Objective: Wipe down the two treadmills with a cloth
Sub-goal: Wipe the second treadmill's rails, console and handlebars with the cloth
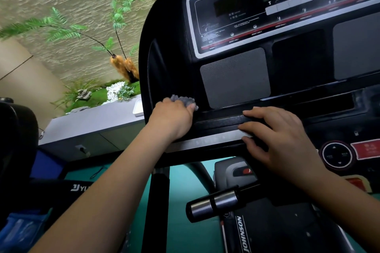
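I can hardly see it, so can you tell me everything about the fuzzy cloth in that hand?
The cloth is small, grey and fuzzy, like nubbly microfibre. It is bunched up, mostly hidden under the left hand, whose fingers grip it; only a fluffy edge pokes out. It is pressed on the black treadmill console, just left of the grey mesh panel.

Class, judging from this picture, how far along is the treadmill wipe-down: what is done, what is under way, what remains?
Done: nothing shows as clearly wiped. In hand: the left hand grips the grey cloth against the lower-left corner of the console, beside the speaker grille; the right hand rests open on the ledge. Left, probably: the display panel, the handlebar and the second machine far left.
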Tool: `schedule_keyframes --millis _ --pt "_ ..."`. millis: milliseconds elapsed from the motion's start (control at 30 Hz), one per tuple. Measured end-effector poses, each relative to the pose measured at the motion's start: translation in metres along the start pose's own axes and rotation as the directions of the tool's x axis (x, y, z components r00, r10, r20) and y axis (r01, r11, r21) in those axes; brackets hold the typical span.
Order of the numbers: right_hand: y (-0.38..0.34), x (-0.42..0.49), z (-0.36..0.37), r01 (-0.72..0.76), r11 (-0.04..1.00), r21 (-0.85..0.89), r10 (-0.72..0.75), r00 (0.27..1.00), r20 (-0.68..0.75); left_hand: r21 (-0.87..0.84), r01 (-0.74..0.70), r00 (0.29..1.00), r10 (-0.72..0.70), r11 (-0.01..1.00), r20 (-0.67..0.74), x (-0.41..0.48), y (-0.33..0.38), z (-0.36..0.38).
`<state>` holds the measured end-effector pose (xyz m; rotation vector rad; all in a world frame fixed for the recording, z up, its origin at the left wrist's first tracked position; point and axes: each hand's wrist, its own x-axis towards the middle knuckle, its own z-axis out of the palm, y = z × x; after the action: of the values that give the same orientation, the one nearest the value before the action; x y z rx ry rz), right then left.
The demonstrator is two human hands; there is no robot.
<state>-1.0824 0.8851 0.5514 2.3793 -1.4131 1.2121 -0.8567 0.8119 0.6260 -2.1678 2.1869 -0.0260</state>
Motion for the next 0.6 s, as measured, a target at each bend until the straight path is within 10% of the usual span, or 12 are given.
schedule_keyframes --millis 167,400,600 --pt "-0.002 0.0 -0.001 0.009 1.0 0.006 -0.009 1.0 -0.017 -0.288 -0.219 0.972 0.184 0.932 -0.146 0.001 -0.007 0.009" --pt "-0.007 -0.002 -0.003 0.007 1.0 0.006 -0.007 1.0 -0.014 -0.212 -0.368 0.879 0.264 0.905 -0.397 -0.036 0.015 0.022" --pt "-0.002 -0.031 -0.015 -0.062 0.998 -0.013 0.063 0.998 0.028 -0.318 -0.494 0.857 0.391 0.809 -0.335 -0.026 0.042 0.011"
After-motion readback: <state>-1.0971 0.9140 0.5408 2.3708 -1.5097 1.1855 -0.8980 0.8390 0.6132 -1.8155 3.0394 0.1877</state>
